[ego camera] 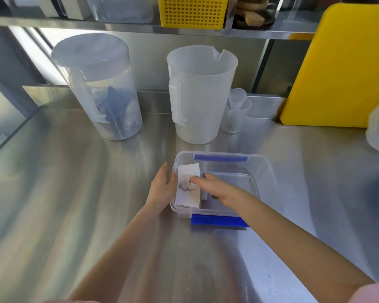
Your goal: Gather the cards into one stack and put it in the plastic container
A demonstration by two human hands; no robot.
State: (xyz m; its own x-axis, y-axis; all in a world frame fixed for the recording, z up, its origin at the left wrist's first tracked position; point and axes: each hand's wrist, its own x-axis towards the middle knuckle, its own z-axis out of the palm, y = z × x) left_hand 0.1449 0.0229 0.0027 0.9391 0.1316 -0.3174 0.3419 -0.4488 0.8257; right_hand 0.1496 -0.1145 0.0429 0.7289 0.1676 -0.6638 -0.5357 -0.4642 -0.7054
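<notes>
Steel counter [79, 193]: broad bare surface, work zone at centre front. Along the back wall stand a lidded clear pitcher [99, 88], an open measuring jug [200, 92] and small nested measuring cups [236, 112]; a yellow cutting board [341, 68] leans at the right. All well apart from the work.

Plastic container [260, 171]: clear, rectangular, lid off, blue clips [219, 220] on near and far sides folded clear of the mouth. Judgement: it sits close to the person so both hands reach in without stretching.

Card stack [187, 199]: one squared stack, printed face up, lying inside the container hard against its left wall, its long side running along that wall. No loose cards visible on the counter.

Left hand [162, 189]: outside the container, palm against the left wall, fingers loose and extended, gripping nothing. Judgement: it braces the light box so it does not slide.

Right hand [214, 189]: inside the container, fingers flat, tips resting on the top card, not clenched. Judgement: pressing the stack down to settle it; whether the thumb hooks an edge I cannot tell.

Stack lies between the two hands, with the wall separating it from the left.
</notes>
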